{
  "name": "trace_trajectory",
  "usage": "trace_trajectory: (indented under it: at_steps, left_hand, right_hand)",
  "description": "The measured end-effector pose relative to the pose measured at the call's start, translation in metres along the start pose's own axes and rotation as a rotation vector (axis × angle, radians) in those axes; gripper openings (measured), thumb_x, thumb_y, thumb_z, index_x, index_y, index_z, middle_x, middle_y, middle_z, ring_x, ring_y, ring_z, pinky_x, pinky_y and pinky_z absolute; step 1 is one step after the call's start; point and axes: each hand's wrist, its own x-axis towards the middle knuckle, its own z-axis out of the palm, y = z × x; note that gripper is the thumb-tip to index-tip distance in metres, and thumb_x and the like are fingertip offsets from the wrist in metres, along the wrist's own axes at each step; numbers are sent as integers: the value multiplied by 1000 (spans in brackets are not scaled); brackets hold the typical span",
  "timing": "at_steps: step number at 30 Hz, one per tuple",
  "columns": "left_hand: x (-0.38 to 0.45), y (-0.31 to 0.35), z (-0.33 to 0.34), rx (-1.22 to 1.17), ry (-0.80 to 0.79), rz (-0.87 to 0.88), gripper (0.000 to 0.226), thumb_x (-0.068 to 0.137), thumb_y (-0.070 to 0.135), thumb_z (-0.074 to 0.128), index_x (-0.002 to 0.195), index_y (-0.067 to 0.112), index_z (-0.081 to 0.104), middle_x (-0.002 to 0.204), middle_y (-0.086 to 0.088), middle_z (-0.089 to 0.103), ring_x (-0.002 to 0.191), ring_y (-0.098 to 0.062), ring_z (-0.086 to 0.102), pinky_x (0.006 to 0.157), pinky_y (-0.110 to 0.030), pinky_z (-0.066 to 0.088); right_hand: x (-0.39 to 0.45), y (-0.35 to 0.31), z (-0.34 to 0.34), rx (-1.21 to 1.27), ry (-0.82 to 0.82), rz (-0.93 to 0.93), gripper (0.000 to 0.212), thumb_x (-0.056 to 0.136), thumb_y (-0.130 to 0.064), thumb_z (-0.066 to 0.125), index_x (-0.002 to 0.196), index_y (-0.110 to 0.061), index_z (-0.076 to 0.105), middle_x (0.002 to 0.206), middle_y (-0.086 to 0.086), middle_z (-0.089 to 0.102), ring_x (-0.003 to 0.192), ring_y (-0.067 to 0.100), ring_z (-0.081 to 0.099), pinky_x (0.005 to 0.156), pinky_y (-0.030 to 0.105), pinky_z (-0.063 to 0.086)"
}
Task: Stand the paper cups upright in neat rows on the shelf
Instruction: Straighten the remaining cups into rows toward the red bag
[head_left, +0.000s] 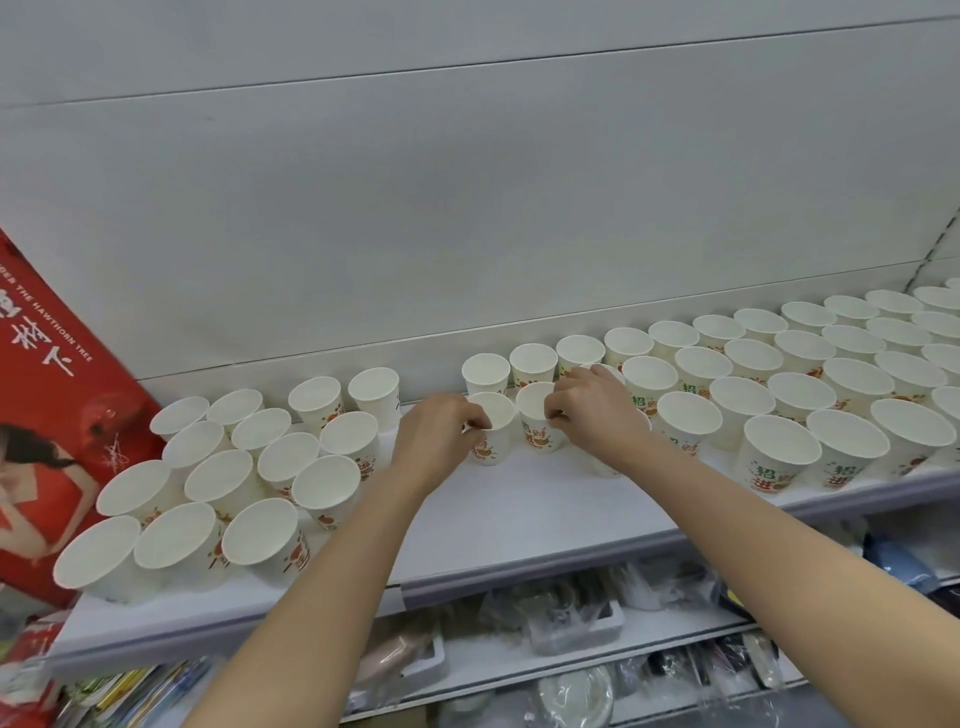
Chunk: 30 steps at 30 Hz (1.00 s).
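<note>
A red poster (49, 395) leans at the far left, printed with white characters, a line of small English lettering and a picture of a person in red. Behind everything rises a pale grey back panel (415, 208) crossed by thin horizontal seams, with a slotted metal upright (932, 249) at the far right. On the lower tier, near the bottom edge, lie clear plastic packets (561, 608) in a white tray (615, 626), a stack of white disposable plates (574, 699) in wrap, and colourful flat packets (119, 696) at the near left. At the right, below, sits something blue (901, 558) in a wrapper, too blurred to name
</note>
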Motion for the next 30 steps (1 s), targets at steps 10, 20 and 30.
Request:
trace_trajectory:
  at_steps: [10,20,30]
  left_hand:
    - [8,4,13,-69,46,-65,18,81,28,73,98,33,70,96,14,64,83,-7,55,65,-25,36]
    - [19,13,22,-40,37,-109,7,83,27,69,88,31,71,90,10,65,89,-13,59,65,-29,42]
    - [-48,17,10,-71,326,-258,18,86,32,71,104,34,70,99,17,63,83,-5,54,66,-21,40]
  right_hand:
    - [5,3,2,62,-83,-11,17,80,-36,65,86,-20,66,85,-3,66,89,22,53,77,32,32]
    - [4,22,-4,170,-90,4,8,79,-16,65,72,-16,69,73,0,65,82,21,53,60,33,42]
    - [-3,12,8,294,207,-126,12,71,-18,80,79,-15,71,78,-1,68,80,27,59,61,31,44]
